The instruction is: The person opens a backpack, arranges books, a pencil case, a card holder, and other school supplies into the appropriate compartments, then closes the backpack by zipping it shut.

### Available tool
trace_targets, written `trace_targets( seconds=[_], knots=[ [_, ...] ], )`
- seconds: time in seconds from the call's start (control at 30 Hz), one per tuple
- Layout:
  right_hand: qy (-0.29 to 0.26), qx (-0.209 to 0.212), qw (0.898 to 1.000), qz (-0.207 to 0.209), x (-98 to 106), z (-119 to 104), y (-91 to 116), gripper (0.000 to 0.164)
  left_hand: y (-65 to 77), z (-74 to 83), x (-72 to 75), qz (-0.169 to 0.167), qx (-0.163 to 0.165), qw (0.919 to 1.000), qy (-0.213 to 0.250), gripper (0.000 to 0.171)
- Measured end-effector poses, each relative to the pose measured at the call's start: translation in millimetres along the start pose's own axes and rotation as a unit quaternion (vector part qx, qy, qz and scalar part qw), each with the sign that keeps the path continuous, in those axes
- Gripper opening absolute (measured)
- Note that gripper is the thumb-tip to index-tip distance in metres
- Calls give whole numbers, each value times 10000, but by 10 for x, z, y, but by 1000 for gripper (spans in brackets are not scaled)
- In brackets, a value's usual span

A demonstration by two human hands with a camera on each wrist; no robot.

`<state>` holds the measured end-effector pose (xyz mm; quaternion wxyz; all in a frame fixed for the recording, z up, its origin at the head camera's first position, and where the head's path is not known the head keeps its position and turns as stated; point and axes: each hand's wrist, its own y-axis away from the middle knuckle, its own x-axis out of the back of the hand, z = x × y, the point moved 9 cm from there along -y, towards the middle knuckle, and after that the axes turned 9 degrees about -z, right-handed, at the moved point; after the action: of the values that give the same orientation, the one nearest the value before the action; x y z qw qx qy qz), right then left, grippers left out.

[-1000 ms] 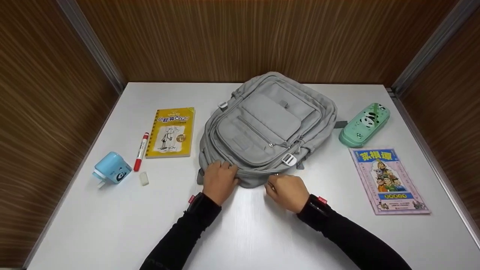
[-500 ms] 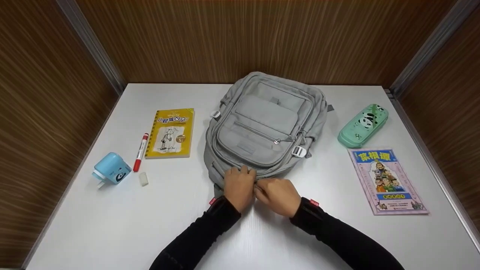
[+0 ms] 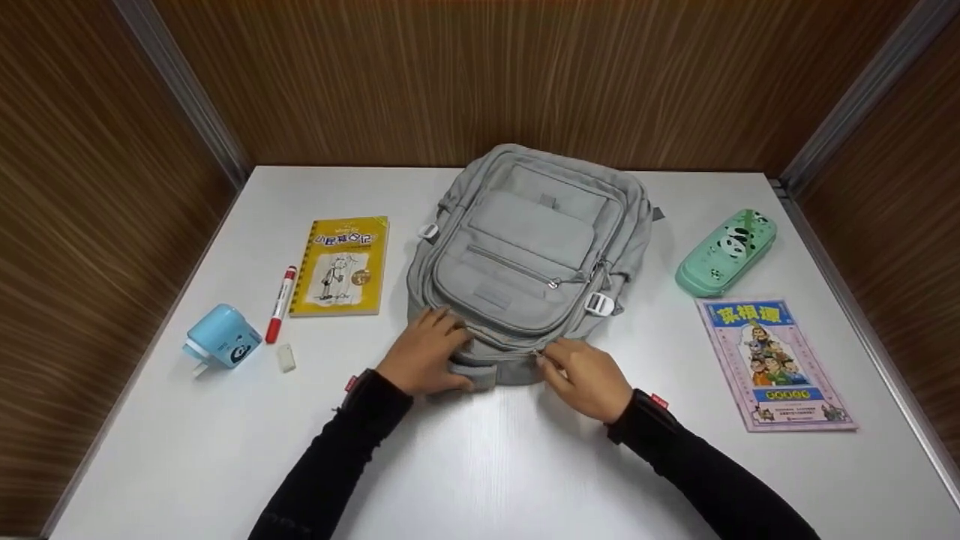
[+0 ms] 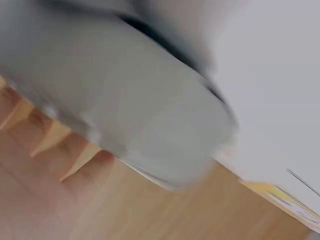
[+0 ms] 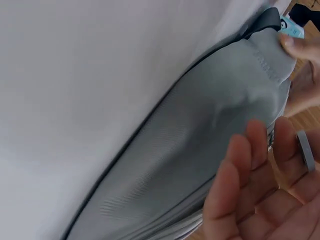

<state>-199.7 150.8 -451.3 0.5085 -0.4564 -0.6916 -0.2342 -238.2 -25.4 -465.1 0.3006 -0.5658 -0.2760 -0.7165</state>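
Note:
A grey backpack [image 3: 525,225] lies on its back on the white table, its bottom end nearest the person. My left hand [image 3: 426,352] grips its lower left edge, fingers over the top and thumb on the front side; the left wrist view is blurred, with the fingers [image 4: 75,155] along the seam. At the lower right edge, my right hand [image 3: 589,379] pinches a zipper pull [image 3: 537,354] between thumb and curled fingers. That metal pull [image 5: 306,150] shows beside a finger in the right wrist view. The bag's inside is hidden.
Left of the bag are a yellow book [image 3: 340,266], a red-capped marker [image 3: 281,304], a whitish eraser [image 3: 286,358] and a blue pencil sharpener [image 3: 223,336]. To its right lie a green panda pencil case [image 3: 726,253] and a pink booklet [image 3: 776,365]. Wood-grain panels [image 3: 480,82] bound the table.
The backpack has turned and shifted left. Both hands met at its lower edge half a second ago; since then the left hand has moved left and the right hand a little right.

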Motion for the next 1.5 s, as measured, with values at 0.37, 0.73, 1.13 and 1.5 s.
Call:
trace_targets(
  seconds=[0.37, 0.73, 1.13, 1.5],
  knots=[
    [-405, -278, 9985, -232, 38, 203, 18, 22, 73, -260, 44, 338, 104, 9988, -325, 38],
    [-325, -383, 9983, -287, 104, 279, 91, 24, 50, -141, 36, 975, 25, 9913, -883, 26],
    [-169, -136, 9997, -145, 177, 96, 115, 31, -50, 137, -74, 810, 454, 9888, -1168, 34],
    [84, -186, 9996, 173, 193, 65, 63, 37, -165, 442, -147, 976, 913, 9834, -1227, 35]
  ],
)
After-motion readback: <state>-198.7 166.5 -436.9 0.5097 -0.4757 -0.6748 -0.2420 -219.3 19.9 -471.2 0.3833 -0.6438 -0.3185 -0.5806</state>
